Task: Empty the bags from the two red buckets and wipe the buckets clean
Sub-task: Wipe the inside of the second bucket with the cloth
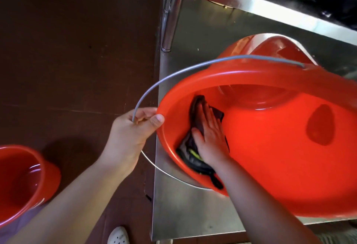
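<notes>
Head view: the tilted red bucket (270, 147) lies on its side on the steel table (185, 214), mouth toward the person. The left hand (131, 133) pinches its rim, thumb over the edge, the wire handle (173, 76) arching up from that grip. The right hand (210, 139), fingers straight, presses a dark cloth (195, 153) flat against the inner wall just inside the pinched rim. No bag shows inside, so this looks like the wiping step. Next probably calls for sweeping the cloth deeper toward the base. The second red bucket (21, 182) stands on the floor, well left of the grip

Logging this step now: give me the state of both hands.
Left hand: closed around the bucket rim and wire handle.
Right hand: open, fingers flat, pressing the dark cloth against the bucket's inside wall.
</notes>
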`<action>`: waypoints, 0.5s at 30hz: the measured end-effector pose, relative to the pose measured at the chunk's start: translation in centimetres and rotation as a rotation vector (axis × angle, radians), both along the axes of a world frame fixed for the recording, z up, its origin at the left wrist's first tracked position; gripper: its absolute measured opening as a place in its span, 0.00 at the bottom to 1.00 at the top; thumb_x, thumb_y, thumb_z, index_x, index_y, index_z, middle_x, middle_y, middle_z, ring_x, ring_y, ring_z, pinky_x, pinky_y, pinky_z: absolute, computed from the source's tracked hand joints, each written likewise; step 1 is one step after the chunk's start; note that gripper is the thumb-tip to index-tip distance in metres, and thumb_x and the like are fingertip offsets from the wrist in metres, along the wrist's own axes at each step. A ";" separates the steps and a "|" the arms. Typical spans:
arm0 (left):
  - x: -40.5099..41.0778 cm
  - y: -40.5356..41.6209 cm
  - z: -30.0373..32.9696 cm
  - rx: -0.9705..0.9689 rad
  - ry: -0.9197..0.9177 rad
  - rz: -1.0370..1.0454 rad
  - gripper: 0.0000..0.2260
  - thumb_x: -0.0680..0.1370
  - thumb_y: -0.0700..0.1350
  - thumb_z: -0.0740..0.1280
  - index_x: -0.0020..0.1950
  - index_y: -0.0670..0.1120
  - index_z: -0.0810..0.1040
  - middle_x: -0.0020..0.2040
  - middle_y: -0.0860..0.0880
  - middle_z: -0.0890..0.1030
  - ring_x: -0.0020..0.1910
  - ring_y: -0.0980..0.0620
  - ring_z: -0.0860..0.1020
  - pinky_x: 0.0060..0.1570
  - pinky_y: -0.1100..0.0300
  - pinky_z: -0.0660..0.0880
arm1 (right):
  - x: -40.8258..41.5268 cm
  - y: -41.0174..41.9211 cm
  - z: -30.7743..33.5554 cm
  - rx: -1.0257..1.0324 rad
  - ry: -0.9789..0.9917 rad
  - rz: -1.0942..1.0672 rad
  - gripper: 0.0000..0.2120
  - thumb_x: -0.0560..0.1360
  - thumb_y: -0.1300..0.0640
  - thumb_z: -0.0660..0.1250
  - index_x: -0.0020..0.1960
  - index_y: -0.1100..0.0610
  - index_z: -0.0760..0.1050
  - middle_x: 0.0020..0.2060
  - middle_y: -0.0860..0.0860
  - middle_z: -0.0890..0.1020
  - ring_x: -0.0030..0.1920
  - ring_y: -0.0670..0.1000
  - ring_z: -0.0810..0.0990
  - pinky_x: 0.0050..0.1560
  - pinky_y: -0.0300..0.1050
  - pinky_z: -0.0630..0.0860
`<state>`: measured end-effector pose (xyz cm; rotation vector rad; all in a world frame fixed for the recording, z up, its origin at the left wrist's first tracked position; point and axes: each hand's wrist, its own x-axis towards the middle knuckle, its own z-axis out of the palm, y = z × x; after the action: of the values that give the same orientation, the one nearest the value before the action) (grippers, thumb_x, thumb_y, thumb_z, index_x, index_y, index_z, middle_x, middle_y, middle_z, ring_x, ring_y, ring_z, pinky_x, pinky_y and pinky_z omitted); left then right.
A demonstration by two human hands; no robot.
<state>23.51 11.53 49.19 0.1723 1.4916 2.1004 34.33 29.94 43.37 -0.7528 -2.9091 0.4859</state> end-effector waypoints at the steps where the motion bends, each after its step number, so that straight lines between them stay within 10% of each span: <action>1: -0.5 0.2 0.3 0.008 0.027 0.009 0.13 0.58 0.49 0.75 0.40 0.48 0.84 0.38 0.50 0.85 0.42 0.52 0.83 0.55 0.50 0.78 | -0.6 1.4 -0.3 0.037 -0.032 -0.019 0.32 0.76 0.47 0.52 0.77 0.53 0.45 0.77 0.53 0.52 0.77 0.53 0.52 0.75 0.52 0.51; 15: 1.5 -0.6 -3.5 0.034 -0.152 -0.088 0.31 0.58 0.62 0.79 0.52 0.44 0.81 0.52 0.44 0.84 0.54 0.45 0.81 0.55 0.49 0.76 | -3.8 7.6 -1.2 0.122 -0.300 -0.305 0.30 0.79 0.41 0.48 0.78 0.47 0.45 0.78 0.49 0.50 0.77 0.49 0.47 0.75 0.55 0.44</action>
<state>24.99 10.95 45.64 0.0871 1.3364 2.0223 30.55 37.52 42.17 -1.3224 -2.9659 0.1754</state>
